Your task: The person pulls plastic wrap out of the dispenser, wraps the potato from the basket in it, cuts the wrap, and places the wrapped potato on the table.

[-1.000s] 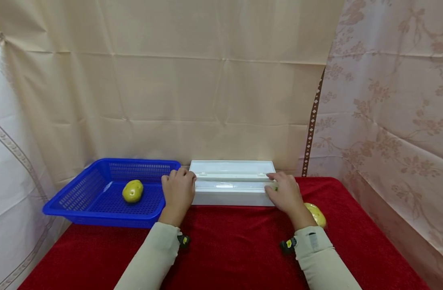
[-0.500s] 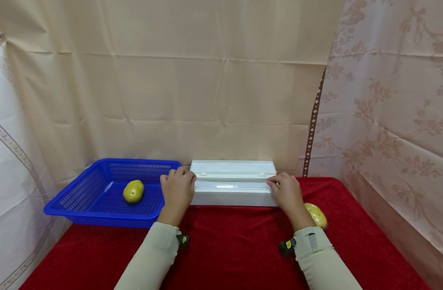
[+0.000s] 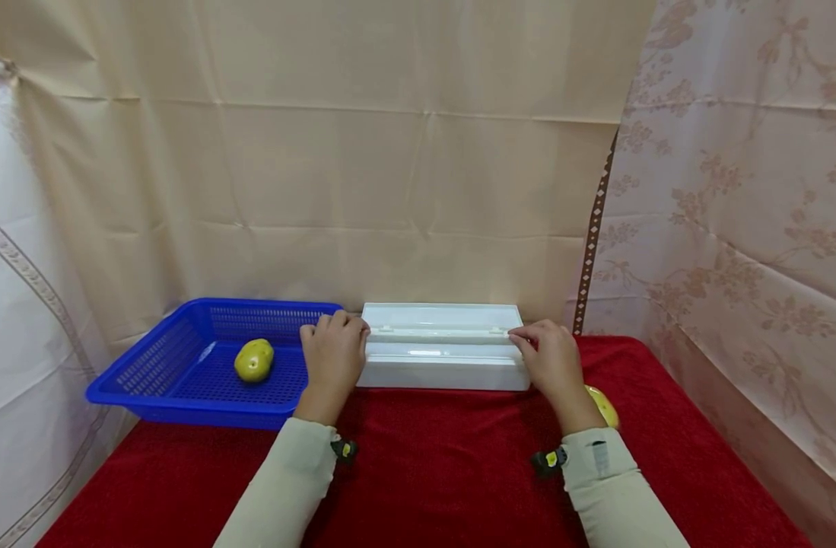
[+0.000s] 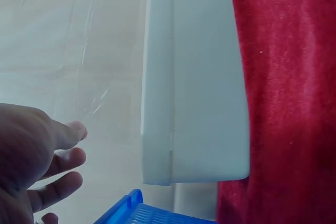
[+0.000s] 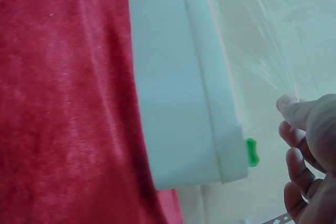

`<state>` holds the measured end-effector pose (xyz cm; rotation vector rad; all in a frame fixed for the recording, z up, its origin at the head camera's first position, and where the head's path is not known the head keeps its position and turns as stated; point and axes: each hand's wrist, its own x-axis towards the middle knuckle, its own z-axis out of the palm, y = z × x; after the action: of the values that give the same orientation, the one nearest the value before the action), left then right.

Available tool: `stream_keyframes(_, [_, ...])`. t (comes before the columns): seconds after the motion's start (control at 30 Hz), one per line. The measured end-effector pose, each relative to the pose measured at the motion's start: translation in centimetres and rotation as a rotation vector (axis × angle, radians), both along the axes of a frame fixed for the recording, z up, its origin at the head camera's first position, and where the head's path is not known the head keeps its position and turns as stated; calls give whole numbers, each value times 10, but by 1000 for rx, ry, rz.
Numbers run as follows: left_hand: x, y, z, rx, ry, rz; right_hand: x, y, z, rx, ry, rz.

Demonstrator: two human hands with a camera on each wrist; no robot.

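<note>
A white cling film dispenser [image 3: 445, 374] lies at the back middle with its lid [image 3: 441, 313] raised. My left hand [image 3: 334, 354] is at its left end, thumb and forefinger pinching the edge of the clear cling film [image 4: 93, 35]. At the right end my right hand [image 3: 553, 358] pinches the film's other side. Creases in the film [image 5: 270, 66] run to those fingertips in the right wrist view. A small green piece [image 5: 253, 152] shows at the dispenser's right end. One yellow potato [image 3: 605, 406] sits partly hidden behind my right wrist.
On the left stands a blue plastic basket [image 3: 185, 415] with one yellow potato [image 3: 254, 361] inside. A red cloth [image 3: 445, 472] covers the table. Beige curtain [image 3: 390, 190] hangs close behind; a flowered curtain [image 3: 746, 228] hangs at the right.
My right hand has drawn its fingers together into a pinch and risen slightly at the dispenser's right end. The left hand has barely moved. The right potato is more covered by my wrist.
</note>
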<state>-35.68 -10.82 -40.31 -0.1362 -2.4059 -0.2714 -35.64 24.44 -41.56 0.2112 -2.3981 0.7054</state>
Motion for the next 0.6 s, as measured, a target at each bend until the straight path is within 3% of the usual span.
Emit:
stream_keyframes(0.23, [3,-2,6,-13,32,-4,6,0,13,-7,-26,-8])
stream_keyframes(0.6, [11,-2,18,-10,95,-26,14,2,27,-44,23,-2])
